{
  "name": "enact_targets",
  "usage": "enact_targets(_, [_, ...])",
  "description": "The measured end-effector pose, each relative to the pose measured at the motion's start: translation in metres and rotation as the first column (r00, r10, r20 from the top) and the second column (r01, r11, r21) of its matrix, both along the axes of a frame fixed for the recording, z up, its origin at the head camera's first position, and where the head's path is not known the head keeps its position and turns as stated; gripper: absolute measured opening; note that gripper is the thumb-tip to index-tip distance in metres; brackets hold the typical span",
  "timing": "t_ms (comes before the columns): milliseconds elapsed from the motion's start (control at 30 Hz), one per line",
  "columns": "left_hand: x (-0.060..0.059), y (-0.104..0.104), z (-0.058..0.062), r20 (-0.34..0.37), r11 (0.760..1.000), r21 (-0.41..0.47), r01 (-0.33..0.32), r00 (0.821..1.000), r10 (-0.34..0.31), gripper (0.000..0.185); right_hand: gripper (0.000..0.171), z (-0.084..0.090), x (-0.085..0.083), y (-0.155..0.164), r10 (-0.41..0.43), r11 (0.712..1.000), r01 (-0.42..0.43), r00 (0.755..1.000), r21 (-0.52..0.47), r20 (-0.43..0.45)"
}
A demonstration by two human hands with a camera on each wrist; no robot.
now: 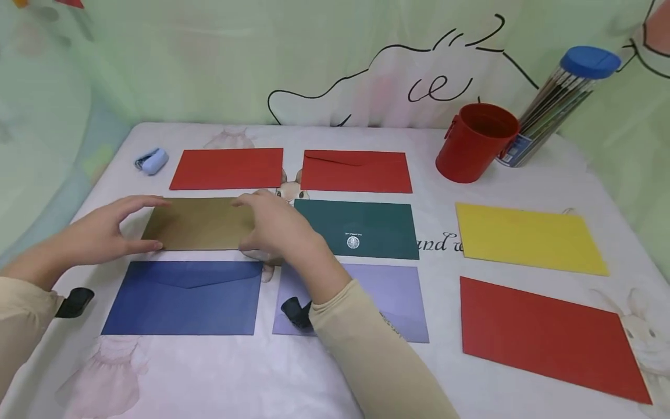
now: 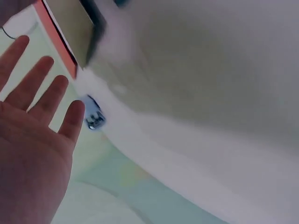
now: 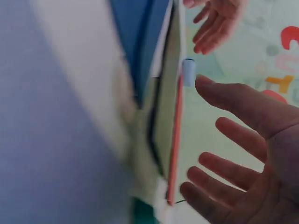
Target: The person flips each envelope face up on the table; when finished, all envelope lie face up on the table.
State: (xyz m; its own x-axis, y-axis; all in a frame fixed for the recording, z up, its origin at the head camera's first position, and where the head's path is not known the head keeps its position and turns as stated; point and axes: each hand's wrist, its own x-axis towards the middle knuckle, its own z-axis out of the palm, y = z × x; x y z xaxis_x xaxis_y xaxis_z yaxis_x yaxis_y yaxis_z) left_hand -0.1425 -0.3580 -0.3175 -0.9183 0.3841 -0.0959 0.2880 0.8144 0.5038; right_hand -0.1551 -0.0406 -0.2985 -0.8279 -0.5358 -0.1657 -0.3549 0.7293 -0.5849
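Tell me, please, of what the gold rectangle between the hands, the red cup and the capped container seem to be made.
Gold rectangle: probably dull paper or card, being thin with crisp edges.
Red cup: possibly plastic, given its smooth, softly shining wall.
Capped container: likely clear, shiny plastic; its contents show through.

Palm: my bare left hand (image 2: 35, 135) fills the left edge, palm showing, four fingers spread and nearly straight, tips up and to the right.
Above and right of my fingertips: a flat olive-gold rectangular panel (image 2: 72, 28) at a slant, a blurred dark band (image 2: 99, 25) along its right side.
Contact: I cannot tell whether I touch it.
Left of the olive-gold: a narrow red strip (image 2: 58, 41).
Beside my little finger: a small light-blue roll (image 2: 91, 108) with dark markings.
Tabletop: white cloth (image 2: 205, 158) under a broad grey shadow (image 2: 187, 88).
Beyond its edge: pale green and blue-green fabric (image 2: 154, 186).
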Motion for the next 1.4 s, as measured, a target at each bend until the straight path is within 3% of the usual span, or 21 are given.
enact_targets(133, [-0.005, -0.006, 0.001, 0.095, 0.999, -0.046, -0.013, 0.995, 0.017, 0.085, 0.07, -0.011, -0.002, -0.004, 0.035, 0.998, -0.034, 0.999, 0.045, -0.012])
enact_targets(267, [-0.005, -0.008, -0.001, 0.15, 0.999, -0.035, 0.013, 0.989, -0.008, 0.086, 0.067, -0.015, -0.002, -0.006, 0.068, 0.996, -0.067, 0.997, 0.062, -0.019])
enact_targets(533, [-0.004, -0.007, -0.007, 0.166, 1.0, -0.026, 0.016, 0.986, -0.011, 0.086, 0.065, -0.015, -0.005, -0.004, 0.125, 0.981, -0.124, 0.992, 0.146, 0.0])
enact_targets(633, [-0.003, -0.007, -0.007, 0.118, 0.998, -0.051, 0.034, 0.993, -0.028, 0.085, 0.064, -0.015, -0.007, -0.002, 0.153, 0.977, -0.149, 0.988, 0.15, -0.015])
enact_targets(700, [-0.001, -0.009, -0.008, 0.039, 0.995, -0.066, 0.077, 0.996, -0.075, 0.082, 0.063, -0.015, -0.009, 0.0, 0.173, 0.974, -0.167, 0.985, 0.15, -0.026])
enact_targets(767, [0.0, -0.01, -0.01, -0.051, 0.989, -0.085, 0.123, 0.991, -0.127, 0.081, 0.063, -0.016, -0.011, 0.002, 0.188, 0.972, -0.182, 0.982, 0.147, -0.031])
enact_targets(867, [0.001, -0.011, -0.013, -0.127, 0.981, -0.117, 0.152, 0.978, -0.167, 0.08, 0.063, -0.016, -0.013, 0.004, 0.203, 0.971, -0.197, 0.979, 0.137, -0.031])
enact_targets(1067, [0.004, -0.014, -0.015, -0.128, 0.985, -0.115, 0.13, 0.981, -0.144, 0.079, 0.063, -0.018, -0.01, 0.006, 0.209, 0.974, -0.208, 0.978, 0.096, -0.004])
enact_targets(1400, [0.002, -0.015, -0.015, -0.2, 0.964, -0.176, 0.201, 0.951, -0.235, 0.085, 0.064, -0.026, -0.012, 0.009, 0.205, 0.978, -0.205, 0.979, 0.043, 0.008])
